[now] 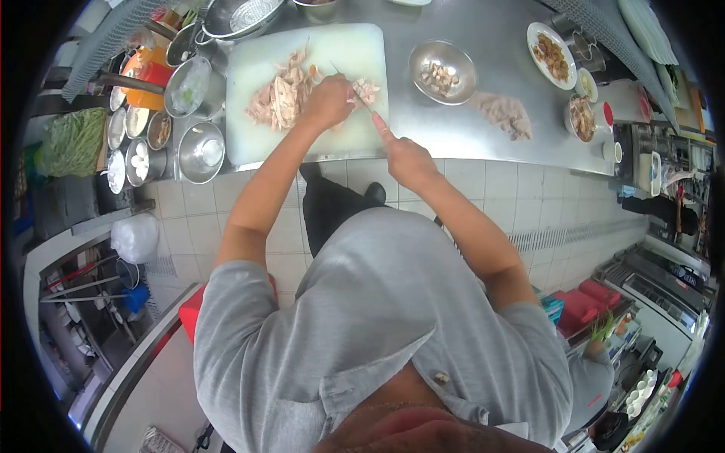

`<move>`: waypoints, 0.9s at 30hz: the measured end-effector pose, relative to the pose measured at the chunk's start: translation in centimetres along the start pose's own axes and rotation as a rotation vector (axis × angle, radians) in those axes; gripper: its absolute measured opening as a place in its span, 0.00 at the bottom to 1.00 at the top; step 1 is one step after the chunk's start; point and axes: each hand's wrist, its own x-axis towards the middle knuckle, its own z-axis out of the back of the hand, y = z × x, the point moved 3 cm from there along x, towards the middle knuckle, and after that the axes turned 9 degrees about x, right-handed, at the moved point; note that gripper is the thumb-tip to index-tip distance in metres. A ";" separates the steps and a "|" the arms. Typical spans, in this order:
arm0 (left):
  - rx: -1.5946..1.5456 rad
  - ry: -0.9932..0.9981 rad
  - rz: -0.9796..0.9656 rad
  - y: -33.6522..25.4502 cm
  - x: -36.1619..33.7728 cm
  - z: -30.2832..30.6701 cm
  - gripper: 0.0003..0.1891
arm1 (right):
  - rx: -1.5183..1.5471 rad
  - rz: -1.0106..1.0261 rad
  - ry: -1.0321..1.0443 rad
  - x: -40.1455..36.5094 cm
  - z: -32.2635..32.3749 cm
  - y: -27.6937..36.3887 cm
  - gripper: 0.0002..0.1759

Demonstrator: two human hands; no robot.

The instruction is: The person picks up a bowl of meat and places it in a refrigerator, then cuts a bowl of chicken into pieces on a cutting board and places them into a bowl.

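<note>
A kitchen knife (pixel 362 100) lies across pale chopped chicken meat (pixel 370 92) at the right side of a white cutting board (pixel 253 60). My right hand (pixel 410 161) is closed round its handle, just past the board's right edge. My left hand (pixel 330 102) rests on the board beside the blade, its fingers bent down onto the meat, and the fingertips are partly hidden. To its left lies a larger heap of chicken meat (pixel 281 97) in long strips. A steel bowl (pixel 420 84) with cut pieces stands right of the board.
A crumpled cloth (pixel 502 115) lies right of the bowl. Plates of food (pixel 537 36) stand farther right. Steel pots (pixel 211 84) and several small containers crowd the left side. The steel counter's front edge (pixel 544 160) runs before my body. Another person's sleeve (pixel 593 381) shows at lower right.
</note>
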 end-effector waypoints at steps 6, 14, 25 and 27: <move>0.006 -0.143 0.056 -0.4 -1.2 2.1 0.13 | 0.074 0.071 -0.064 0.4 1.5 -0.9 0.43; -0.028 -0.050 0.035 0.1 -1.5 0.8 0.12 | -0.008 0.080 -0.008 -2.3 2.1 0.8 0.43; -0.112 -0.091 0.035 0.8 -2.2 1.3 0.10 | 0.021 0.089 -0.016 -0.1 0.9 -0.5 0.43; -0.099 -0.078 0.044 0.8 -3.0 0.9 0.10 | 0.003 0.098 -0.022 -1.3 1.3 0.3 0.42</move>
